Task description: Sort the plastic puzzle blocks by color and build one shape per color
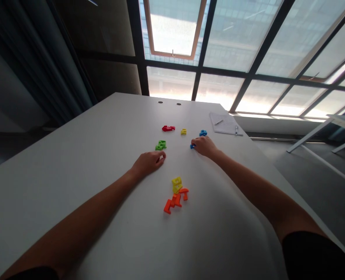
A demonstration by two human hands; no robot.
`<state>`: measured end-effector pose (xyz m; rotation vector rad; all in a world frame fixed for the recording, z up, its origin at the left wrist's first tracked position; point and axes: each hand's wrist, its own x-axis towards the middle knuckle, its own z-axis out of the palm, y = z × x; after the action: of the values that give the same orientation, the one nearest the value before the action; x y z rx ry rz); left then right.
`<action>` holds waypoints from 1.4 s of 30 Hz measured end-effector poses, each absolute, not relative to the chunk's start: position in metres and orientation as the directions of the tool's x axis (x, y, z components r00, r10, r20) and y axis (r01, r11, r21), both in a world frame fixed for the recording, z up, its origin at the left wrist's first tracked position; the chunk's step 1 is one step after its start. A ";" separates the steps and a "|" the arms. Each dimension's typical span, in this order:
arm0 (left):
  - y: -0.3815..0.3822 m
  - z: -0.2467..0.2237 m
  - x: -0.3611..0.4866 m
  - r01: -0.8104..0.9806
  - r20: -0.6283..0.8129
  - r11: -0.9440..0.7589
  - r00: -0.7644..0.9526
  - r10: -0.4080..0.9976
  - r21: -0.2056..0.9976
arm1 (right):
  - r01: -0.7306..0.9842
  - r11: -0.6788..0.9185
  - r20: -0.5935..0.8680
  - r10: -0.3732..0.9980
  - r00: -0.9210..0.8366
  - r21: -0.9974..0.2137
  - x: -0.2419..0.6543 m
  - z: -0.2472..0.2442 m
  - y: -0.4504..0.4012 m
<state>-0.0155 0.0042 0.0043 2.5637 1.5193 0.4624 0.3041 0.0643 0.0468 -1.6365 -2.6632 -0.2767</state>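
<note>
The right hand (204,146) pinches a blue plastic piece (192,146) toward the far edge of the table (58,163); the left hand (148,162) lies curled, seemingly empty, just beside green pieces (160,145). Pieces sit in single-colour clusters, easy to tell apart

On the tabletop (73,186) in front of you, a cluster of plastic puzzle pieces (175,197) lies at lower center of the frame, a looser spread of pieces (183,132) lies farther up, and a sheet of paper (227,126) with a pen (218,122) on it sits to their right, near the far edge.
</note>
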 end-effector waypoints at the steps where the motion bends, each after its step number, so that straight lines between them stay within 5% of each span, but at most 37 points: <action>1: 0.004 0.004 -0.016 0.832 0.197 -0.488 0.448 0.872 0.265 | 0.900 0.409 0.090 0.901 -0.424 0.151 0.308 0.047 0.072; 11: 0.002 0.009 -0.012 0.830 0.177 -0.481 0.448 0.876 0.282 | 0.974 0.217 0.111 0.968 -0.224 0.071 0.381 0.031 0.125; 35: 0.002 0.007 -0.013 0.829 0.193 -0.487 0.449 0.873 0.275 | 0.984 0.159 0.254 0.958 -0.134 -0.077 0.380 0.015 0.137; 39: 0.003 0.005 -0.014 0.828 0.199 -0.490 0.450 0.871 0.273 | 0.975 0.204 0.313 0.935 -0.167 -0.090 0.368 0.024 0.123; 42: 0.003 0.005 -0.013 0.829 0.194 -0.488 0.449 0.872 0.274 | 0.904 0.403 0.418 0.853 -0.312 -0.147 0.343 0.026 0.089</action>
<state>-0.0132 0.0026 0.0052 2.5529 1.5081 0.4676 0.3428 0.0891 0.0256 -1.5029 -2.2341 -0.1587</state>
